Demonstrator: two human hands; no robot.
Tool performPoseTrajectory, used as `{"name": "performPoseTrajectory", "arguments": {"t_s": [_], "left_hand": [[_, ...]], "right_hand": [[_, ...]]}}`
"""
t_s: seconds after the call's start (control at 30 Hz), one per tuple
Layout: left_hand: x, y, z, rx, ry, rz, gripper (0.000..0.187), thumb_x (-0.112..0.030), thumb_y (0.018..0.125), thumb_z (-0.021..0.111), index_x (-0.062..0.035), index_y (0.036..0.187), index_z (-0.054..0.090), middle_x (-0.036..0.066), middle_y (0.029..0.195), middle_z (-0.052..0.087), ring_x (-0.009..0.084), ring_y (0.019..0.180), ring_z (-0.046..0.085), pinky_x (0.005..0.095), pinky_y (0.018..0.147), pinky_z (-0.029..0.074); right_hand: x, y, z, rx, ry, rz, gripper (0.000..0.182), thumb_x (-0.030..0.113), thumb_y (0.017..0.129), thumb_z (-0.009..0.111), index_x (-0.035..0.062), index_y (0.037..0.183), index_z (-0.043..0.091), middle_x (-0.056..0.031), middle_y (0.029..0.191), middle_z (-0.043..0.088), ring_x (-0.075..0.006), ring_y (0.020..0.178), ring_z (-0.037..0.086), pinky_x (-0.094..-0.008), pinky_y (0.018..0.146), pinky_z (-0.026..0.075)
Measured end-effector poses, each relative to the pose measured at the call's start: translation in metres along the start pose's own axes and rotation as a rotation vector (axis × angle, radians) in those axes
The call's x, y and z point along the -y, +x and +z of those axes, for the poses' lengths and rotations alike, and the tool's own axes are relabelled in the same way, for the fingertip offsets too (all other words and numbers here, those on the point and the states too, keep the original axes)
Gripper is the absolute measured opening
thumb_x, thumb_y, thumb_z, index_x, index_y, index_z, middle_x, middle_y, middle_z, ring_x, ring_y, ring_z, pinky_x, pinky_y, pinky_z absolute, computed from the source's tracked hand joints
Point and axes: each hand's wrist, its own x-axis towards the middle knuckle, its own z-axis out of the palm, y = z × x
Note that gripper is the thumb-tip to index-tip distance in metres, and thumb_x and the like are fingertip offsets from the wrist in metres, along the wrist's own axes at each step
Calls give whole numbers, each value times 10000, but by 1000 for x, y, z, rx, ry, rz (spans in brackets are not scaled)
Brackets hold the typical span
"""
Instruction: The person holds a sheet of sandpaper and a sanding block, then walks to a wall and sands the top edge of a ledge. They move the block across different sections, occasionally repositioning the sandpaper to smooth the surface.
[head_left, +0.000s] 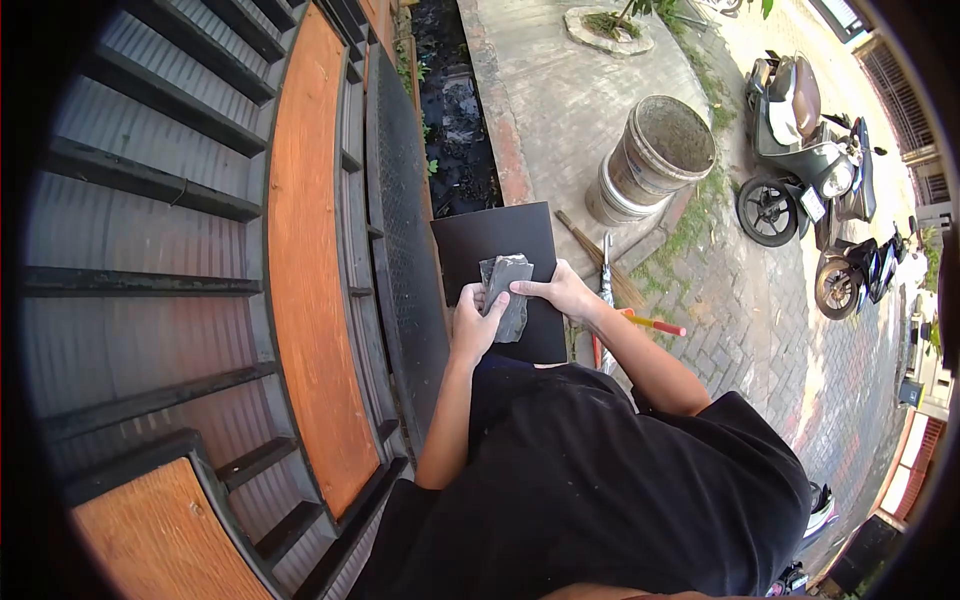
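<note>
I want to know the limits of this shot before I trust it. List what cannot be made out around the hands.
- Head view: the grey sheet is crumpled; its material cannot be told, and both hands cover parts of it.
- Left hand: its palm faces away from the camera.
- Right hand: fingertips partly hidden behind the sheet.
- Black panel: its lower edge is hidden by the hands and black shirt.
- Red-handled tool: mostly behind the right forearm.

Grey cloth [506, 293] — black board [500, 245] — orange-brown panel [305, 250].
</note>
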Motion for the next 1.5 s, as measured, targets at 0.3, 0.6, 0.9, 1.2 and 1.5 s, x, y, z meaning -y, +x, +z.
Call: {"name": "performPoseTrajectory", "arguments": {"t_s": [0.3,0.6,0.9,1.2,1.5], "left_hand": [[-90,113,1,133,110,78,521,-392,927,831,52,1126,645,150,976,738,225,874,709,376,800,572],[-134,237,49,133,347,242,485,-403,944,817,35,1106,684,142,961,768,191,850,731,350,790,579],[-220,450,140,325,415,224,560,-458,887,858,51,1053,694,210,984,770,284,912,764,396,824,585],[-235,597,140,117,-3,31,396,-350,1021,752,16,1130,648,113,1041,730,164,945,680,336,866,544],[-258,801,151,48,-239,43,261,-223,1083,682,-13,1211,593,53,1164,702,103,1056,657,288,942,529]], "right_hand": [[87,65,-36,-122,158,-39,317,100,908,836,1,1197,754,-70,1085,777,-154,948,728,-335,871,595],[108,158,-115,-126,440,-25,304,71,908,803,-30,1184,725,-122,1093,762,-189,939,747,-350,843,621],[187,300,-253,-262,484,-121,288,56,932,783,-30,1198,718,-114,1103,760,-172,953,737,-329,852,600],[277,494,-317,-29,386,16,466,306,1150,527,-33,1470,534,-120,1377,652,-177,1195,643,-324,1030,517],[356,683,-366,-41,289,-110,423,230,1137,547,-10,1485,521,-115,1378,654,-179,1208,648,-345,1045,532]]}}
